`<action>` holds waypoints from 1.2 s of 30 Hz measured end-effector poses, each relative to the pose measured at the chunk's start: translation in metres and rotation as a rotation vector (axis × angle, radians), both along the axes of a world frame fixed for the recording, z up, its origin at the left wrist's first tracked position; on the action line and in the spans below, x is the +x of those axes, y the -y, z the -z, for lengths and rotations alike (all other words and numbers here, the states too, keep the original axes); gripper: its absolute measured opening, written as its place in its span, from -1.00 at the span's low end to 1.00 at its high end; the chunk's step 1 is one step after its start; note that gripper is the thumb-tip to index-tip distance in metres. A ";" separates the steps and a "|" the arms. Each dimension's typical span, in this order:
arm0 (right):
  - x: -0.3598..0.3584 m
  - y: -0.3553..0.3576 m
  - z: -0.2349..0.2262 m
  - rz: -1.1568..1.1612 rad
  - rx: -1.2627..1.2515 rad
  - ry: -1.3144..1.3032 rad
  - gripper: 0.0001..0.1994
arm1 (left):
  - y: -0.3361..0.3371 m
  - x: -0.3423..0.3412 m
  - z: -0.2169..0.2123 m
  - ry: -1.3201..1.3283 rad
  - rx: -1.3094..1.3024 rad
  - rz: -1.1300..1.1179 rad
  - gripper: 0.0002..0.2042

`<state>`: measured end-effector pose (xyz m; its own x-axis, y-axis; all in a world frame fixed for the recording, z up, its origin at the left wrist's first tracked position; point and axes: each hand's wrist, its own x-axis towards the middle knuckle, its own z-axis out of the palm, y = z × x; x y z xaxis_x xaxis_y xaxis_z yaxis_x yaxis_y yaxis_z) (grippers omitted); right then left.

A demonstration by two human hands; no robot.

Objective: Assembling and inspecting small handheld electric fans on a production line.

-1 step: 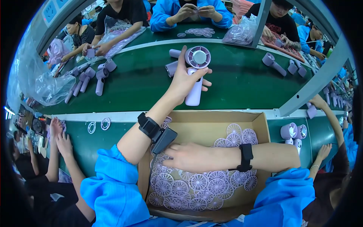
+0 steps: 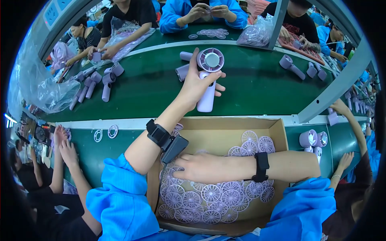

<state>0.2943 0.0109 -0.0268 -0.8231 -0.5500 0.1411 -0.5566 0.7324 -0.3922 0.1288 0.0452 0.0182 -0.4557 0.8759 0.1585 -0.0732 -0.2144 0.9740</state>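
Note:
My left hand (image 2: 196,86) is wrapped round a lilac handheld fan (image 2: 206,96), thumb across its front. The fan stands upright over the green table, its round head facing me with no grille over the blades. My right hand (image 2: 195,166) reaches into a cardboard box (image 2: 225,124) from the right. Its fingers are bent down among the round lilac fan grilles (image 2: 210,193); the fingertips are partly hidden, and what they grip does not show. Loose grilles lie overlapped across the box floor.
Behind my left hand lies a lilac fan housing (image 2: 182,72). More fan bodies (image 2: 106,86) rest at the left and far right of the green table (image 2: 249,88). Two rings (image 2: 113,131) lie left of the box, fans (image 2: 309,138) right. A metal post (image 2: 341,84) rises at right; co-workers sit around.

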 end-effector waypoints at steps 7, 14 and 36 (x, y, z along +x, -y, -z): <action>-0.019 -0.036 -0.055 -0.209 -0.302 0.663 -0.61 | -0.004 0.008 -0.009 0.029 -0.012 -0.027 -0.15; -0.041 -0.137 -0.079 0.406 -1.415 0.199 -0.81 | -0.004 -0.010 0.002 0.349 0.222 0.073 -0.12; -0.039 -0.129 -0.078 0.650 -0.799 -0.608 -0.63 | 0.009 0.016 -0.020 -0.213 0.462 -0.373 -0.01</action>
<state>0.2555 0.1397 0.0511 -0.5947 0.3646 0.7165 -0.4244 0.6145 -0.6650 0.1449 0.0359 0.0384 -0.6339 0.4836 0.6035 0.2727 -0.5905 0.7596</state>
